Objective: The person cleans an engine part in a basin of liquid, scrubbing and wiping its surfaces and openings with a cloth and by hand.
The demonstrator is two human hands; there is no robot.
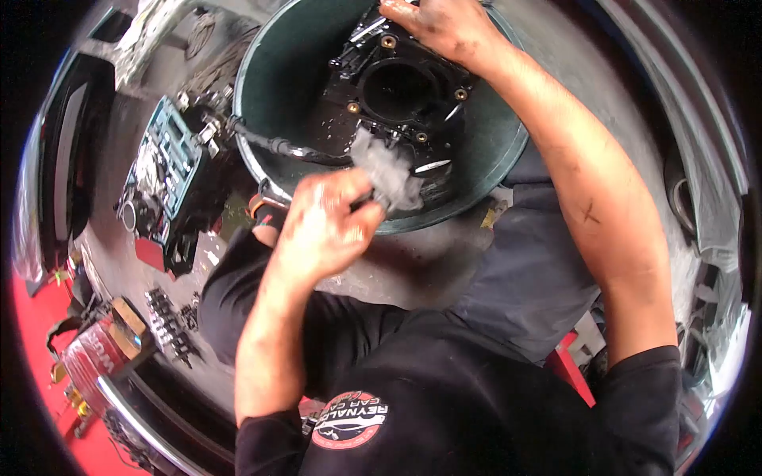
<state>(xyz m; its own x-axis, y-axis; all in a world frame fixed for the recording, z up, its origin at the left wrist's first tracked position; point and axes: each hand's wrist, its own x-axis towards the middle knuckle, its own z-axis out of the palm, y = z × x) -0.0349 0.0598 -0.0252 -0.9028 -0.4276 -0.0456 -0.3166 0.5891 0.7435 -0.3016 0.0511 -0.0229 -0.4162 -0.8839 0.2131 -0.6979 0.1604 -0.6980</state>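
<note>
A bunched grey rag (386, 170) is pinched in my left hand (329, 218), which is slightly blurred and closed around it over the tub's near side. Inside the large dark green tub (252, 75) stands a black, wet-looking metal housing (440, 75) with a big round bore and several brass-coloured bolt holes. The rag is at the housing's lower edge; I cannot tell whether it touches. My right hand (452, 32) grips the housing's far upper edge, with part of it cut off by the frame. A black hose-like piece (278, 147) crosses the tub's left rim towards the rag.
A teal tool case (171, 151) with sockets lies open on the floor at left. Dark metal shafts (167, 325) and a red box (99, 357) lie lower left. My knees flank the tub. Plastic sheeting (722, 309) hangs at right.
</note>
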